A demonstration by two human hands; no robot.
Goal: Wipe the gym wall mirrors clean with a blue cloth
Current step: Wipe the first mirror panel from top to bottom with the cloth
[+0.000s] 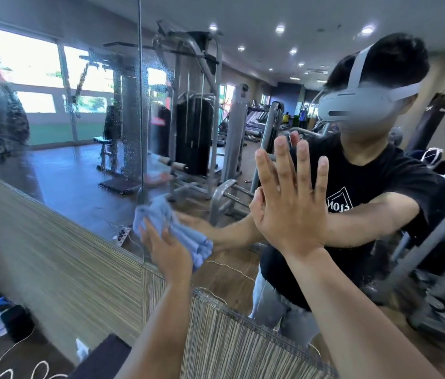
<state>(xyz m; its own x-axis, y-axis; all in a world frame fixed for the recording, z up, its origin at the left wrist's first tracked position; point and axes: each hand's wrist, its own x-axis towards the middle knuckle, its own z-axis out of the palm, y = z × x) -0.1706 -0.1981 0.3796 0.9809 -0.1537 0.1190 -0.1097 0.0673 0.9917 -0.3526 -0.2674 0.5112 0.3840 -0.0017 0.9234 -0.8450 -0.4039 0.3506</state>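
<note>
The wall mirror (84,170) fills most of the view, made of panels that meet at a vertical seam (141,132). Spray droplets cover the glass on both sides of the seam. My left hand (169,253) presses a bunched blue cloth (172,228) flat against the lower mirror just right of the seam, fingers straight. My right hand (292,198) lies flat on the right panel with fingers spread, holding nothing. The glass reflects both arms and a person in a black T-shirt wearing a headset.
Below the mirror runs a striped textured wall panel (60,258). A dark bag with a plastic bag (5,318) sits on the floor at lower left, with a white cord (10,348) trailing nearby. Reflected gym machines and windows appear in the glass.
</note>
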